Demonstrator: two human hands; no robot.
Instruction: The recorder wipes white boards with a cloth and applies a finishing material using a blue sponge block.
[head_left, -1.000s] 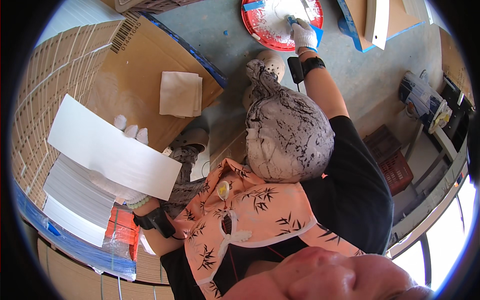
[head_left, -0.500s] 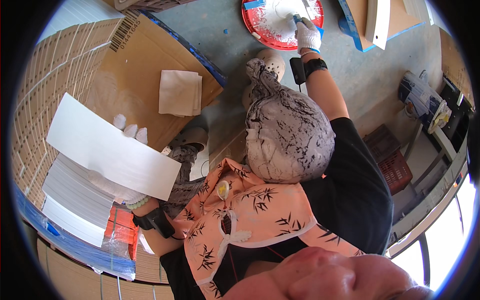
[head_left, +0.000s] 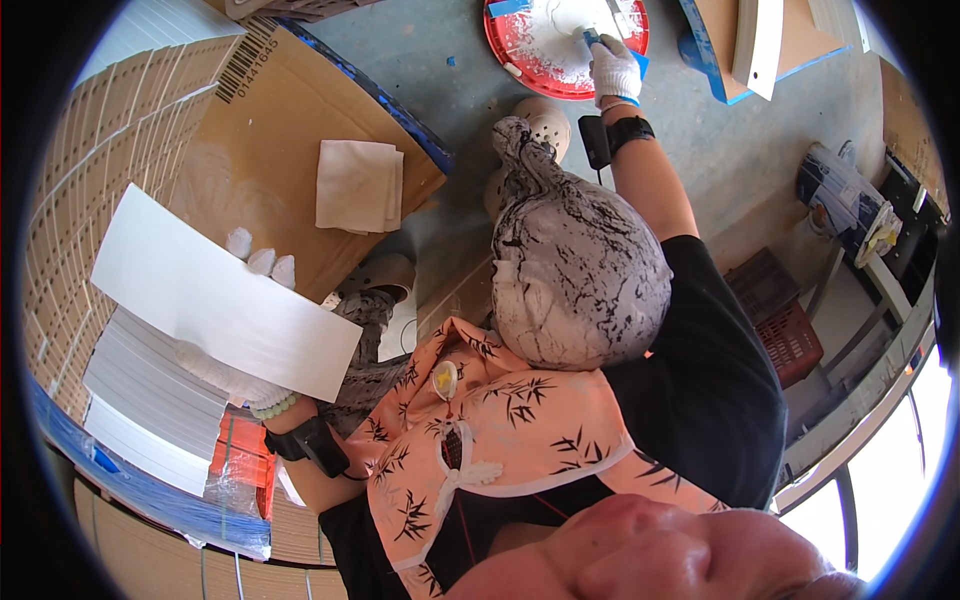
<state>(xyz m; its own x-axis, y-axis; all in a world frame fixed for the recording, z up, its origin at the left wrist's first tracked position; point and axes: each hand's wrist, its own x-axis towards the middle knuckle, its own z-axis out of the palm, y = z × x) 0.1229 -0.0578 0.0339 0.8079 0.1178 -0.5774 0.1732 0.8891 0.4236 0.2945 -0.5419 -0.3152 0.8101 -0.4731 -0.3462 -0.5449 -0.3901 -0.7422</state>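
We see a white sheet at 9 o'clock, white gloves, a red basin smeared white at 12 o'clock, and a brown carton.

Bare grey floor lay open between the red basin and the cardboard sheet, leaving a passage toward the basin. The white tile held up on the left blocked the way to the tile stack beneath it. To the right, red crates and a blue-edged board hemmed in the floor.
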